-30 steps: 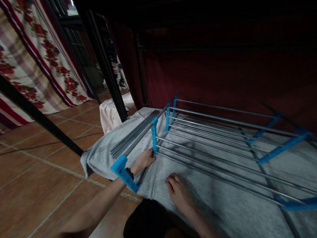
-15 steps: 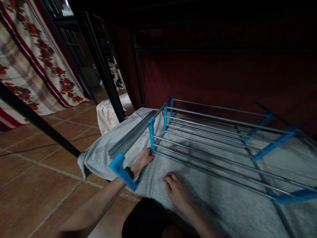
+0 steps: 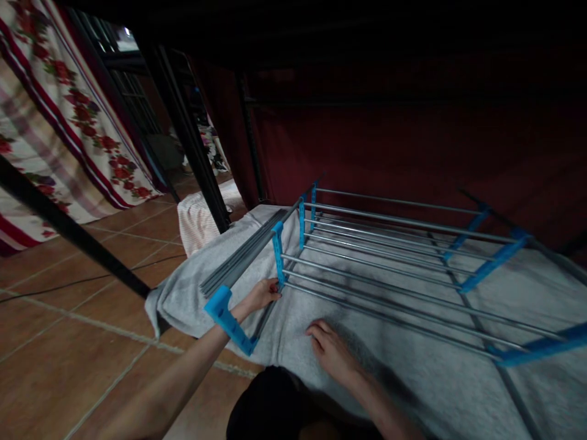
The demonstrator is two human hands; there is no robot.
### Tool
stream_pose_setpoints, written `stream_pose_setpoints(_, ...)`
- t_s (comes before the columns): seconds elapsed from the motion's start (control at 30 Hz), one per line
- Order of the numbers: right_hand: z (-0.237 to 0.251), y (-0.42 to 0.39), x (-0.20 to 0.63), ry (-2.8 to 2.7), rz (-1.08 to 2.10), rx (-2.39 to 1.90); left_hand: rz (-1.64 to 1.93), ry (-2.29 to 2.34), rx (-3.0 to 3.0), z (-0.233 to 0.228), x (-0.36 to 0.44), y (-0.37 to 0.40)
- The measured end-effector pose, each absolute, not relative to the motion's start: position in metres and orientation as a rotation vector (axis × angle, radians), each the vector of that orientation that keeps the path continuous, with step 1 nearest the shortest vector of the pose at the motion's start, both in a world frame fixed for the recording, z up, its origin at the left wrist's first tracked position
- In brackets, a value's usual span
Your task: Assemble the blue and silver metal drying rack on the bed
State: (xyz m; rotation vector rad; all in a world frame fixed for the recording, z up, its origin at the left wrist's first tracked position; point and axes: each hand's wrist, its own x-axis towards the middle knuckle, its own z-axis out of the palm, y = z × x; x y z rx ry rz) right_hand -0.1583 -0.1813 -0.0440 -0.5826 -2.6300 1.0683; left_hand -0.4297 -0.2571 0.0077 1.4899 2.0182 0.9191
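The rack of thin grey metal rods joined by blue plastic brackets lies flat on a grey blanket that covers a low bed. Its near-left corner is where the work is: one upright blue bracket stands there with rods running off to the right from it.

The left hand is at the foot of that bracket, fingers curled around the end of the lowest rod where it meets the blue plastic, so the hand is closed narrowly on the rack. The forearm passes just beside a loose blue end piece that lies slanted at the blanket's edge, below and left of the bracket.

The right hand rests on the blanket just in front of the rack's nearest rod, apart from it. Its fingers are loosely bent and hold nothing.

Left of the bracket, a bundle of spare grey rods lies on the blanket alongside the rack's left edge. Beyond the rack hangs a dark red curtain. To the left of the bed are black metal posts, a tiled floor and a flowered cloth.
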Motion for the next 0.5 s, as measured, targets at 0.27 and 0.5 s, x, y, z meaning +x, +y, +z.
stream_pose_setpoints(0.27,-0.029,-0.147,-0.134,-2.651,0.954,-0.731,0.796,1.920,1.573,0.019,-0.434,-0.243)
stream_pose_setpoints(0.5,-0.013,-0.102,-0.070,-2.553,0.826,-1.042,0.737,1.992,1.264,-0.007,-0.463,-0.222)
